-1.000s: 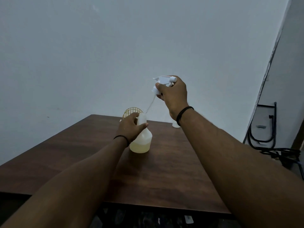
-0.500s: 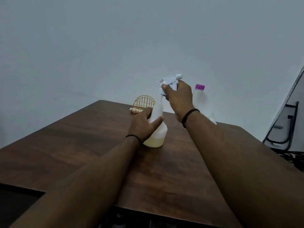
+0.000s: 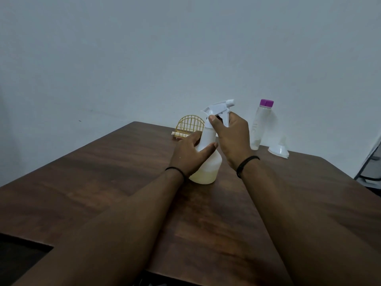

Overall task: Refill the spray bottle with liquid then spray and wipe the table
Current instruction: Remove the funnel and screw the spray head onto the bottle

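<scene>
Both hands engaged: spray bottle (image 3: 208, 159) gripped by left hand (image 3: 190, 155), trigger head (image 3: 218, 111) grasped by right hand (image 3: 231, 139), apparently seated; tightening needed next.

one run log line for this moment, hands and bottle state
step: refit sprayer | left hand: holds spray bottle body | right hand: grips trigger head on neck | liquid: low, yellowish | table: funnel, capped bottle

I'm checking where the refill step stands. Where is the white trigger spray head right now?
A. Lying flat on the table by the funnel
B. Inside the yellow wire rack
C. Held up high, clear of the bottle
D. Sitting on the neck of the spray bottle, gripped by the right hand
D: the spray head sits atop the spray bottle, with the right hand gripping it and the left hand holding the bottle's body.
</scene>
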